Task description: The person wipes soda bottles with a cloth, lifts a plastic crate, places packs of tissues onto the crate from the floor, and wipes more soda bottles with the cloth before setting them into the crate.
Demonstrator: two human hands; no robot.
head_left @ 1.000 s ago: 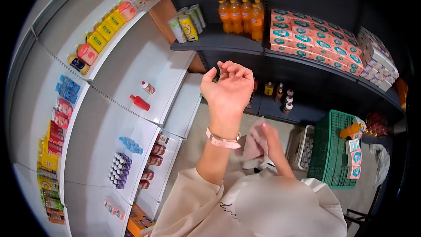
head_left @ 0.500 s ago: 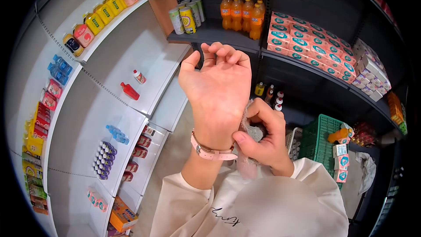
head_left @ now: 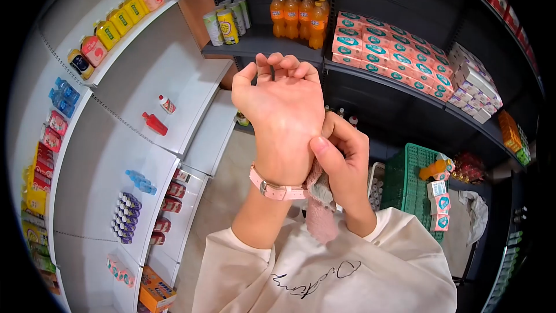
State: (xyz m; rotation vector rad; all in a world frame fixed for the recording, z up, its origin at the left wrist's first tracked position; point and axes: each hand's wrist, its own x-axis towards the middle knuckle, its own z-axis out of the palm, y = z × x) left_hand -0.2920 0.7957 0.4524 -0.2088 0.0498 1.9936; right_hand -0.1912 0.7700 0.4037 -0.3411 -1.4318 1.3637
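Observation:
My left hand (head_left: 286,101) is raised palm toward me, its fingers loosely curled and apart with nothing in them. A pink-strapped wristwatch (head_left: 281,192) circles that wrist. From the right, my right hand (head_left: 347,165) grips a pink and grey cloth (head_left: 321,220) beside the left wrist. Thumb and fingers of the right hand touch the edge of the left hand near the wrist. Part of the cloth is hidden behind the fingers, and its pink end hangs below.
White shelves (head_left: 191,122) on the left carry bottles and cans. The dark shelf ahead holds orange soda bottles (head_left: 315,26) and pink tissue packs (head_left: 399,58). At the lower right stands a green basket (head_left: 399,182), with tissue packs and an orange bottle at its edge.
My right hand has shifted slightly up along the left wrist, and more of the cloth hangs below it. The view has turned a little, so the shelves appear farther left.

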